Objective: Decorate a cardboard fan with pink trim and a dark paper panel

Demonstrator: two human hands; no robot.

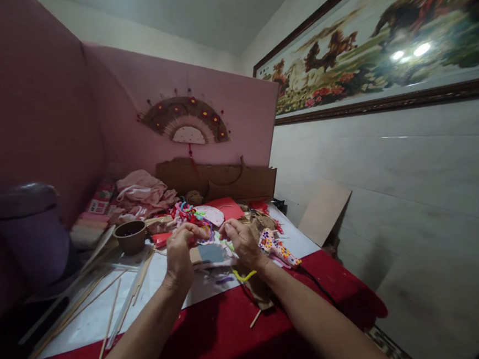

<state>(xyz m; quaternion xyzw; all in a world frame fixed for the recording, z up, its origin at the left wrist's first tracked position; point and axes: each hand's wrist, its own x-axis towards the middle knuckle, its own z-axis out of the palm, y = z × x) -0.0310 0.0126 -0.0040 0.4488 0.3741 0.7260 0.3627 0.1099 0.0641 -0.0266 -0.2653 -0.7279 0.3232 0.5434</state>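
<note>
My left hand (182, 254) and my right hand (243, 241) are raised close together over the table, fingers pinched. What they hold is too small and dim to make out. Just below and between them lies a grey-blue panel (212, 253) with a pale, fuzzy edge. A yellow pipe cleaner (245, 276) curves under my right wrist. Behind my left hand is a heap of colourful pipe cleaners (186, 212). A pale pink half-round piece with red dots (209, 215) lies beyond both hands. To the right rests a flower-patterned glue gun (279, 249) with a dark cord.
A brown pot (131, 236) stands at the left, near thin wooden sticks (109, 317). Pink cloth (144, 190) is piled behind it. Torn cardboard (222, 172) leans at the back below a decorated fan (185, 117). Red cloth (219, 341) covers the front edge.
</note>
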